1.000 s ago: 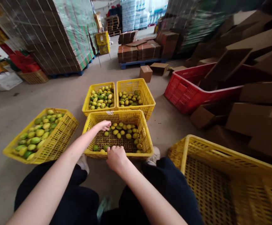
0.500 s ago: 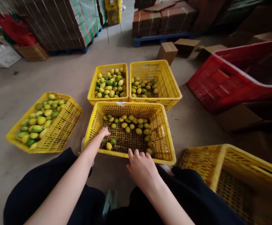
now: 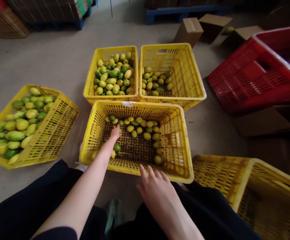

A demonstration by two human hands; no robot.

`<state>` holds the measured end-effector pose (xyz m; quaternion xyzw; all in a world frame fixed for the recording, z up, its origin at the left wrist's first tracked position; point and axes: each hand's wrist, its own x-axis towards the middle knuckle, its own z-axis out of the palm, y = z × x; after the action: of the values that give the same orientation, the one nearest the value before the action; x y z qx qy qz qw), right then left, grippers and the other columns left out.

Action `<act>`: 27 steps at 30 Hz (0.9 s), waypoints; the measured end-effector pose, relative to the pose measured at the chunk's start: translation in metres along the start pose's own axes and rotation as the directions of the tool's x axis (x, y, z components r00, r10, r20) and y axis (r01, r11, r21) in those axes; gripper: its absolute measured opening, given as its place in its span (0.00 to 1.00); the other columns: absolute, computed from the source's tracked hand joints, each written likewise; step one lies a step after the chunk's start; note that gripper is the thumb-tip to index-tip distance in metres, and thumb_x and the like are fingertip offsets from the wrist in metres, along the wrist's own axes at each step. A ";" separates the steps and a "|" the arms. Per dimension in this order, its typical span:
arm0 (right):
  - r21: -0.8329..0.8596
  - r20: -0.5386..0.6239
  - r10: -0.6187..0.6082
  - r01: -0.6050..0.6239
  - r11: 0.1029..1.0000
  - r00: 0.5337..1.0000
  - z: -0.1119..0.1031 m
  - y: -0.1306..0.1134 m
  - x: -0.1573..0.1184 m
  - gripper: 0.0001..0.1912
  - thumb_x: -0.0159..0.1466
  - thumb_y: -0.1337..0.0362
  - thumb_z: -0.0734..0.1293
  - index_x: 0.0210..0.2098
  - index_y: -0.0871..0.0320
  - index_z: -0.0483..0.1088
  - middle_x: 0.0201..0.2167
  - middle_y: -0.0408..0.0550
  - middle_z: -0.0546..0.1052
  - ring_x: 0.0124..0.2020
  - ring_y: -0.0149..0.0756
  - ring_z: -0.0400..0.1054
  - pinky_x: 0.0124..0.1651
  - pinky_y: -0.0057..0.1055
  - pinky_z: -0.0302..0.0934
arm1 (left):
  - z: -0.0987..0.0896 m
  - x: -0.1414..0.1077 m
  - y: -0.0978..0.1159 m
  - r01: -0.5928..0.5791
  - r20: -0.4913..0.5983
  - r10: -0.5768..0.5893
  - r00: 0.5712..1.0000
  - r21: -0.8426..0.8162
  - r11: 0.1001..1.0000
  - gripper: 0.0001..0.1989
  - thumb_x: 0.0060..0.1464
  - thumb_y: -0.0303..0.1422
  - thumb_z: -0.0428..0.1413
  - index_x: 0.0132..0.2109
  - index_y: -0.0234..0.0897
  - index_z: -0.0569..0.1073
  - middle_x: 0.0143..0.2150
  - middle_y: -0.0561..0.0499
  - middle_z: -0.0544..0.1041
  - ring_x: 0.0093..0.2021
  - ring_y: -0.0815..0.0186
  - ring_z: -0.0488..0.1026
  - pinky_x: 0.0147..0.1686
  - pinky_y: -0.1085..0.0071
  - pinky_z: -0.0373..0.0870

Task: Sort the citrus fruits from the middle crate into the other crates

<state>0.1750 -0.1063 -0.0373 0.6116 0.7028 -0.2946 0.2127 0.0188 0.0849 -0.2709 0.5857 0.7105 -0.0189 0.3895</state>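
Observation:
A yellow plastic crate (image 3: 89, 133) stands before my knees, with yellow and green lemons scattered over its slotted floor. My left hand (image 3: 115, 132) reaches into its left half, fingers bent round a greenish lemon (image 3: 120, 130) that they partly cover. Under and beside my left forearm are a green lemon (image 3: 117, 147) and a few partly hidden ones. My right hand (image 3: 157, 183) is at the crate's near rim, palm down, fingers stretched and slightly apart, holding nothing. Other lemons lie in a loose group at the far side and along the right wall.
Behind stand two yellow crates: a fuller lemon crate (image 3: 91, 71) and a sparser one (image 3: 195, 75). A tilted, full crate (image 3: 57, 130) is at left. At right are a yellow crate (image 3: 220, 173), a red crate (image 3: 247, 66) and cardboard boxes (image 3: 188, 31).
My left hand has moved forward and slightly right, onto a lemon. My right hand stays by the near rim. The view has tipped down and closer to the crates.

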 end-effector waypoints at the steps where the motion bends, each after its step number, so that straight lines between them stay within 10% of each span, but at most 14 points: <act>1: 0.002 -0.011 -0.013 0.013 1.000 1.000 -0.002 0.000 -0.001 0.29 0.63 0.62 0.63 0.63 0.61 0.59 0.59 0.65 0.67 0.54 0.53 0.67 0.56 0.46 0.59 | -0.005 -0.003 0.003 0.010 0.001 -0.009 1.000 -0.045 0.999 0.27 0.45 0.26 0.61 0.52 0.35 0.62 0.58 0.35 0.63 0.58 0.49 0.63 0.56 0.58 0.58; 9: -0.017 -0.066 -0.046 0.045 0.999 0.997 -0.017 -0.016 -0.015 0.29 0.65 0.61 0.62 0.63 0.65 0.58 0.53 0.66 0.70 0.50 0.52 0.68 0.53 0.45 0.59 | -0.092 -0.080 0.045 -0.008 0.157 0.104 0.982 -0.519 0.855 0.15 0.59 0.42 0.46 0.43 0.36 0.69 0.37 0.46 0.75 0.40 0.66 0.74 0.41 0.69 0.73; 15: -0.044 -0.095 -0.155 0.151 0.988 0.983 -0.018 -0.039 -0.026 0.28 0.65 0.60 0.62 0.61 0.66 0.59 0.50 0.64 0.72 0.50 0.51 0.69 0.51 0.42 0.60 | -0.163 -0.213 0.051 0.268 0.386 0.301 0.872 -0.891 0.365 0.23 0.55 0.48 0.45 0.38 0.31 0.72 0.25 0.46 0.71 0.25 0.65 0.70 0.27 0.68 0.71; 20: -0.101 -0.124 -0.174 0.162 0.982 0.977 -0.012 -0.044 -0.030 0.26 0.64 0.59 0.62 0.59 0.65 0.61 0.49 0.63 0.73 0.50 0.50 0.69 0.51 0.41 0.60 | -0.161 -0.279 0.022 0.340 0.368 0.201 0.908 -0.927 0.159 0.21 0.56 0.44 0.41 0.34 0.33 0.72 0.19 0.49 0.65 0.19 0.68 0.64 0.20 0.71 0.66; 27: -0.037 0.018 -0.084 0.085 0.996 0.996 -0.004 -0.018 0.016 0.22 0.64 0.59 0.63 0.55 0.62 0.67 0.50 0.61 0.74 0.52 0.51 0.68 0.51 0.42 0.61 | -0.155 -0.279 0.013 0.434 0.434 0.037 0.900 -0.901 -0.007 0.23 0.58 0.42 0.37 0.32 0.32 0.69 0.18 0.50 0.64 0.17 0.70 0.63 0.17 0.75 0.64</act>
<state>0.1550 -0.0933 -0.0426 0.5749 0.7317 -0.2948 0.2173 -0.0493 -0.0642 0.0029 0.0238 0.5179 0.3246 0.7911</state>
